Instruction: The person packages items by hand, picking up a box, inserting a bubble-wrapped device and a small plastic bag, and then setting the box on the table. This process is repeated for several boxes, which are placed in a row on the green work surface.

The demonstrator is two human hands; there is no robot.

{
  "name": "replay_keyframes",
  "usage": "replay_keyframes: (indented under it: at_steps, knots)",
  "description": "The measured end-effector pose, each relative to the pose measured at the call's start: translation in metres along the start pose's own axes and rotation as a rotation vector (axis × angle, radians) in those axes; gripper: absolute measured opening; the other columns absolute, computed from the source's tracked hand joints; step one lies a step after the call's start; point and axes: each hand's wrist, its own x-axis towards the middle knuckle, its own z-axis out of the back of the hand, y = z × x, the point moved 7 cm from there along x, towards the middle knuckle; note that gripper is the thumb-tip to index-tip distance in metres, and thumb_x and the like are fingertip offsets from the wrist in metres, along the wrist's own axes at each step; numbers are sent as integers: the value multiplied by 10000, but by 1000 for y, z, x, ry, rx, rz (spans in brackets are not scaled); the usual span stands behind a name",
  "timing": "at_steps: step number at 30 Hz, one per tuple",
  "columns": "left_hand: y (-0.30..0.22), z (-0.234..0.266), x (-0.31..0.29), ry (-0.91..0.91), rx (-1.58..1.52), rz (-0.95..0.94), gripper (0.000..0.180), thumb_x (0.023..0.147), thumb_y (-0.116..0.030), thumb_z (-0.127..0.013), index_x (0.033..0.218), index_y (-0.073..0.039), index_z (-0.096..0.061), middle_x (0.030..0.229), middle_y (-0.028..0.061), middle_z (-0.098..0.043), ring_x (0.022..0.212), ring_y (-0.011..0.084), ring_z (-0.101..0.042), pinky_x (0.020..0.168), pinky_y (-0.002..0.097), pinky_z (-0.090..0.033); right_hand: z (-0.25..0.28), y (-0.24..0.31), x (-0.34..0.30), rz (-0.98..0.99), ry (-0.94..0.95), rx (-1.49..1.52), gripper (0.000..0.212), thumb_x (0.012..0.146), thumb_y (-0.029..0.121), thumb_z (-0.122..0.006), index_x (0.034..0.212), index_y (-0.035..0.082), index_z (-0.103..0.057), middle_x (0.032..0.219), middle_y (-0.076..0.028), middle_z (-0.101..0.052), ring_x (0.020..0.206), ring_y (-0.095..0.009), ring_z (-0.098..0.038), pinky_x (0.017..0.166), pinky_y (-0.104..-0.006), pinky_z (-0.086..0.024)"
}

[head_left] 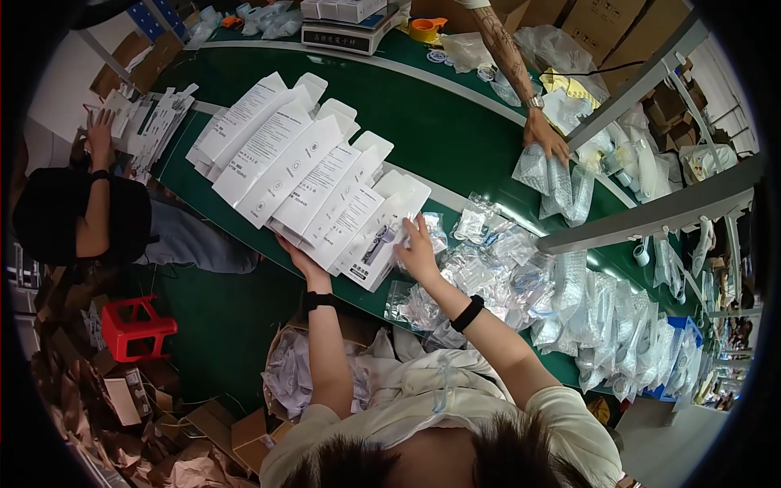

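Observation:
A slanting row of flat-sided white cartons with raised end flaps lies overlapped on the green table. At its near edge is my left hand, touching the cartons from below; most of its fingers are hidden by them. My right hand rests with spread fingers against the rightmost carton, which bears a picture of a purple-grey device. Beside that hand, clear plastic bags with small parts inside lie in a heap. Both my wrists wear black bands.
Across the table another person's hand holds bubble-wrapped items. At left a second person reaches toward stacked flat cartons. A grey metal bar juts over the table's right side, near several bubble-wrap pouches. A red stool stands on the floor.

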Motion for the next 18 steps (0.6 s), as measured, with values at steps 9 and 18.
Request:
replay_keyframes:
  at_steps: [9,18]
  knots:
    - [-47,-3,-77,-281,339,-117,502,880,-194,-448,1326,-97,-241,1357,96,-270,1235,236,-280,992,378,-254,20,72,60,252,-123,-231,407,698,213,-663,1039,21,-553,1119,-149,-505,1048,-337,-415,910,-392,-337]
    - [-109,-120,-144,327,1384,-886,463,751,-7,-535,1200,-54,-430,1307,108,-348,1189,276,-342,966,385,-276,41,82,43,83,65,-72,250,676,208,-665,732,-15,-568,926,-132,-547,1003,-316,-444,829,-354,-384]
